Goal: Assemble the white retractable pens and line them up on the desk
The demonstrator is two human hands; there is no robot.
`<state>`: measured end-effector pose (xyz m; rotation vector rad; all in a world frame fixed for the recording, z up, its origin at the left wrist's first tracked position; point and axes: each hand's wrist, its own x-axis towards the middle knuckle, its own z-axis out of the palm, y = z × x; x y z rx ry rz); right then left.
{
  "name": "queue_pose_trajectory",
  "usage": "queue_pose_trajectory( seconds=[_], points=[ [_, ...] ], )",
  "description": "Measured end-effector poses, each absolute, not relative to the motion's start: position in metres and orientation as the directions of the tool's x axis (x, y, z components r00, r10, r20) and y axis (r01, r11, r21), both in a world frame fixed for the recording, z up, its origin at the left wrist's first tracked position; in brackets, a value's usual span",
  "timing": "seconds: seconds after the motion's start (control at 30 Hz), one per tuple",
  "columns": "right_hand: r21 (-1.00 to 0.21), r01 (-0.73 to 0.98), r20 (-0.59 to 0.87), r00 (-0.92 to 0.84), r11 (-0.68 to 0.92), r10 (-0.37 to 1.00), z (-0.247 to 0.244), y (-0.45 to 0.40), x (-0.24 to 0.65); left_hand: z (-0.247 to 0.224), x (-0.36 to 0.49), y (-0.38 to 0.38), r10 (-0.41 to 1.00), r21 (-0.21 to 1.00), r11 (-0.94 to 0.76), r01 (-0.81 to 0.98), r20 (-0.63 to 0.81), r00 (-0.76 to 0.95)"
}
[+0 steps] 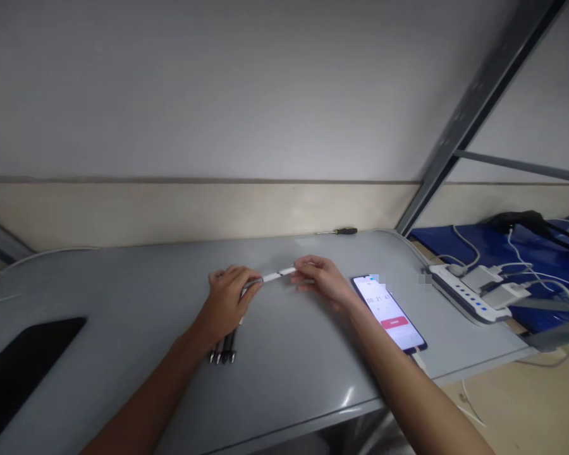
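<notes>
A slim white pen (272, 277) with a dark band near its middle stretches between my two hands, just above the grey table. My left hand (231, 296) pinches its left end between thumb and fingers. At the other end, the fingertips of my right hand (320, 278) are closed on the white barrel. Several pens (224, 351), dark with shiny silver ends, lie side by side under and below my left hand, which hides their upper parts. The pen's two ends are covered by my fingers.
A lit phone (391, 316) showing a timer lies right of my right forearm. Beyond it sits a power strip (469, 296) with white chargers and cables. A screwdriver (344, 231) rests by the wall, and a black flat object (28, 366) lies at the left.
</notes>
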<state>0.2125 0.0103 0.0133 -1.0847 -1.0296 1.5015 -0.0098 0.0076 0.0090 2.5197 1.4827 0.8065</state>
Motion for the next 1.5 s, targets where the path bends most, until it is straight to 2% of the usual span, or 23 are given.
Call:
queue_pose_trajectory(
  seconds=[0.27, 0.37, 0.63, 0.73, 0.83, 0.97, 1.07, 1.13, 1.3, 1.43, 1.5],
  points=[
    [-0.989, 0.036, -0.145, -0.29, -0.141, 0.946, 0.011, 0.011, 0.217, 0.007, -0.009, 0.008, 0.826, 0.322, -0.52, 0.791, 0.427, 0.368],
    [-0.988, 0.07, -0.152, -0.315, -0.137, 0.937, 0.013, 0.008, 0.216, 0.008, -0.009, 0.007, 0.817, 0.299, -0.538, 0.788, 0.415, 0.401],
    [-0.986, 0.079, -0.167, -0.402, -0.148, 0.9, 0.013, 0.006, 0.213, 0.01, -0.011, 0.007, 0.765, 0.132, -0.58, 0.804, 0.428, 0.481],
    [-0.995, 0.1, -0.056, -0.422, -0.016, 0.905, 0.01, 0.008, 0.214, 0.009, -0.01, 0.008, 0.746, 0.092, -0.574, 0.814, 0.469, 0.472],
    [-0.961, 0.212, 0.077, -0.41, 0.177, 0.909, 0.009, 0.007, 0.215, 0.008, -0.012, 0.009, 0.734, 0.085, -0.583, 0.808, 0.482, 0.478],
    [-0.841, 0.342, 0.294, -0.362, 0.42, 0.884, 0.008, 0.005, 0.211, 0.004, -0.015, 0.013, 0.777, 0.171, -0.565, 0.807, 0.441, 0.45],
    [-0.803, 0.33, 0.409, -0.302, 0.497, 0.861, 0.003, 0.007, 0.207, 0.0, -0.017, 0.017, 0.805, 0.253, -0.544, 0.8, 0.427, 0.413],
    [-0.822, 0.313, 0.41, -0.256, 0.476, 0.876, 0.0, 0.008, 0.206, -0.001, -0.016, 0.017, 0.81, 0.264, -0.538, 0.801, 0.426, 0.403],
    [-0.867, 0.377, 0.24, -0.256, 0.325, 0.937, -0.003, 0.01, 0.206, -0.001, -0.013, 0.013, 0.802, 0.221, -0.552, 0.804, 0.405, 0.44],
    [-0.881, 0.289, 0.334, -0.181, 0.374, 0.925, -0.004, 0.013, 0.208, 0.001, -0.009, 0.01, 0.806, 0.224, -0.56, 0.798, 0.37, 0.462],
    [-0.897, 0.288, 0.298, -0.166, 0.335, 0.94, -0.005, 0.014, 0.21, 0.001, -0.008, 0.009, 0.806, 0.223, -0.56, 0.798, 0.369, 0.463]
  ],
)
